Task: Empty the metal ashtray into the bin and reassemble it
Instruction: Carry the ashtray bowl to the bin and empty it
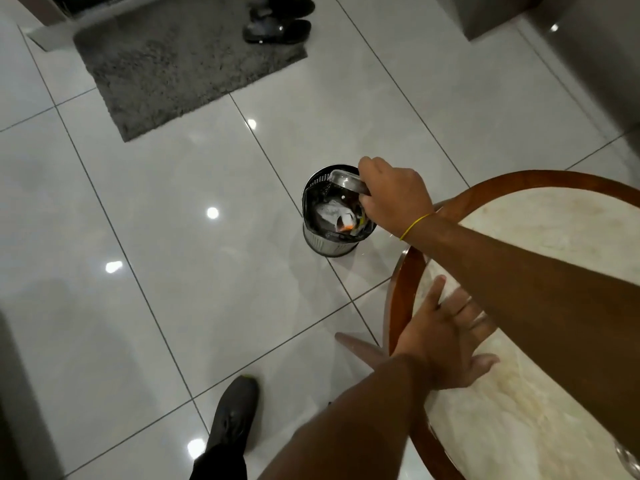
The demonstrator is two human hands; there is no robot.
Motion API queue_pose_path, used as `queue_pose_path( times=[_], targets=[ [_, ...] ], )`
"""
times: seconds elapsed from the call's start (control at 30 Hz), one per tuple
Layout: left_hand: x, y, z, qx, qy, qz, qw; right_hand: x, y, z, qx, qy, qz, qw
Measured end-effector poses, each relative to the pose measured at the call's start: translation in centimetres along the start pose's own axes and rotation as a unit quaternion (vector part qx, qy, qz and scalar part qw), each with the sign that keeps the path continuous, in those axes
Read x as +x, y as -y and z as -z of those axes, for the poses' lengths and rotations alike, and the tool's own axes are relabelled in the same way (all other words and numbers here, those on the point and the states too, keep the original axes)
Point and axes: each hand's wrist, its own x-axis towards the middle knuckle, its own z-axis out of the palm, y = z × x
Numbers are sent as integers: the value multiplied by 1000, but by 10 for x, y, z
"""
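Over bin [317, 237], right hand [394, 192] tips ashtray [346, 183]

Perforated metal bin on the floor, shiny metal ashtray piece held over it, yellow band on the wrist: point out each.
Perforated metal bin [323, 241]: head view, on its lower outer wall.
Shiny metal ashtray piece [344, 182]: head view, on its exposed curved side.
Yellow band [414, 226]: head view, on the strand across the right wrist.

Bin [327, 237] on floor left of table [398, 306], mat [180, 64] behind it w/ shoes [280, 19].
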Motion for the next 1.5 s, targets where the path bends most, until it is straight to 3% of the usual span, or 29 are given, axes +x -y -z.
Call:
queue_pose_path(
  times=[0.97, 1.33, 1.5],
  targets=[
    [-6, -4, -1, -14, -37, 18, 999, 0, -8, -20, 59, -46, -15, 997],
    [-14, -1, 13, 9, 12, 14, 1000, 4, -2, -22, 73, -21, -31, 997],
    [-10, -3, 13, 1, -13, 18, 1000, 2, -1, -22, 59, -1, -37, 998]
  ],
)
